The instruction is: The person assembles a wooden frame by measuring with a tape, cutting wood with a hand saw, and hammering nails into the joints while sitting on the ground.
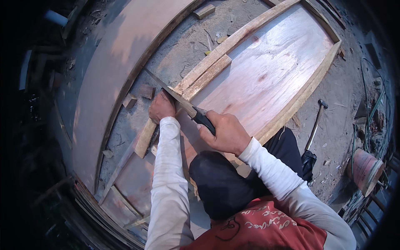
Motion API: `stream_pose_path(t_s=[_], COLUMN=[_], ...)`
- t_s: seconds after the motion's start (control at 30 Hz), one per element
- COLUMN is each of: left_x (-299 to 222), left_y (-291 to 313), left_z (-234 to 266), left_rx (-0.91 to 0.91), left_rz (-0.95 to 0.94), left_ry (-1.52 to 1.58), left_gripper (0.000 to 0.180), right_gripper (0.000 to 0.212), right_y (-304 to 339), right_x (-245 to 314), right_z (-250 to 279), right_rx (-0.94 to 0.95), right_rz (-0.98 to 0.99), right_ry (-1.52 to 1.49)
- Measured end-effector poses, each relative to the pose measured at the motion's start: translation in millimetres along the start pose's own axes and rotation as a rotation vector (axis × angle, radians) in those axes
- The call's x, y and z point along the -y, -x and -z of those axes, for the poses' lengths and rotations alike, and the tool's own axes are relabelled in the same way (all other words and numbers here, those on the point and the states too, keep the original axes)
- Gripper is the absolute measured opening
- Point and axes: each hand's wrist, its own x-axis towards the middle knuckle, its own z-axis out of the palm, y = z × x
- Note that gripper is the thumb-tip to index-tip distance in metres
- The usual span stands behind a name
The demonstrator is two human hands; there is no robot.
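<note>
My right hand (pixel 227 132) is closed round the black handle of a handsaw (pixel 180 99). Its blade points up and to the left, lying across pale wooden strips near the middle of the view. Just left of the blade, my left hand (pixel 161 107) is closed on a wooden strip (pixel 146 138), whose sawn end sticks out below the hand. The fingers are partly hidden. A short wooden strip (pixel 208 77) lies along the inner side of the long curved frame edge (pixel 246 31), right by the blade.
A plywood panel with a wood-edged frame (pixel 271 71) lies on the right. Another large curved panel (pixel 112 62) spans the left. Small wood blocks (pixel 146 91) lie between them. A hammer (pixel 316 123) and a bucket (pixel 366 171) are at the right, near tangled cables (pixel 368 112).
</note>
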Motion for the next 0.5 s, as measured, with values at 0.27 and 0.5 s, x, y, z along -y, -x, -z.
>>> stream_pose_path(t_s=[0.27, 0.5], left_x=[-3.2, 1.2], left_y=[-0.3, -0.2], left_z=[16.8, 8.9], left_rx=[-0.017, 0.051], left_rz=[0.033, 0.076], left_ry=[-0.054, -0.064], left_gripper=[0.042, 0.043], right_gripper=[0.029, 0.026], right_y=[135.0, 28.2], right_x=[6.9, 1.9], right_z=[68.4, 1.0], right_rx=[0.086, 0.083], right_rz=[-0.024, -0.101], right_ry=[-0.138, -0.068])
